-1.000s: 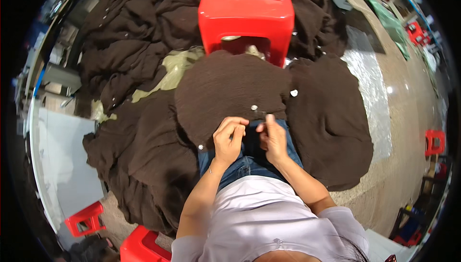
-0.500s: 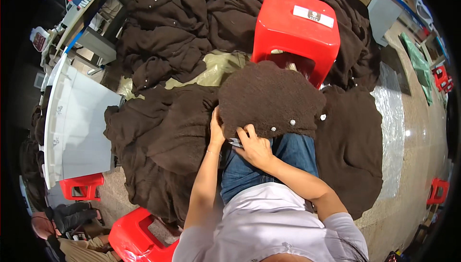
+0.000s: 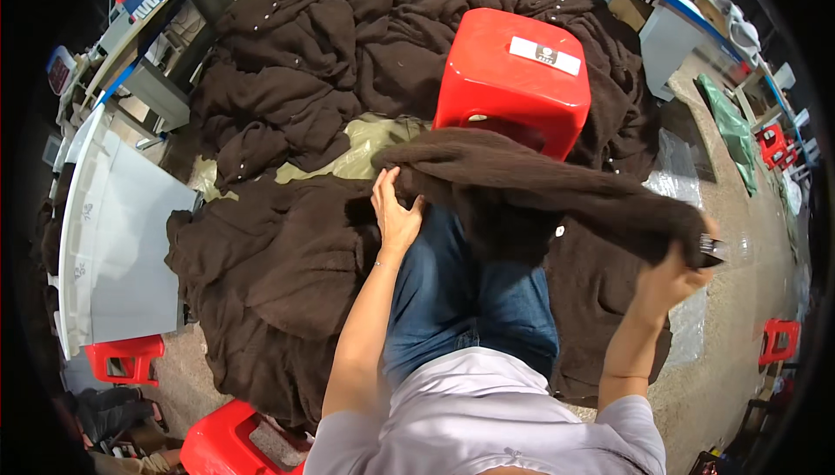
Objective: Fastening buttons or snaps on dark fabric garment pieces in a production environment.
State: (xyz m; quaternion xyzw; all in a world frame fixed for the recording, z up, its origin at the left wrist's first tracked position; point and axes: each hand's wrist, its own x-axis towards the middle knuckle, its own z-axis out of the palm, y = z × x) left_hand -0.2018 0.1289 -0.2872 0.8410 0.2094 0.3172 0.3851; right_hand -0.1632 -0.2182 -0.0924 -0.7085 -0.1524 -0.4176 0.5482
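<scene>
Dark-brown, soft-textured knit cloth (image 3: 557, 186), bunched into a long thick fold, spans eleven to three o'clock of the blue denim lap (image 3: 435, 288), seen remotely through my head camera. Half a second ago it hung as a rounded panel; now the half-curled left hand (image 3: 398, 216) touches one end, pinching or not I cannot tell, while the right hand (image 3: 677, 279), wide right, grips the other beside a silvery metal tool (image 3: 712, 250).

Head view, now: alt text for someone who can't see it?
A person's left hand touches one end of a brown cloth over their jeans while the right hand grips the other end, a small metallic object by its fingers. Beyond are a red stool and heaped brown fabric.
</scene>
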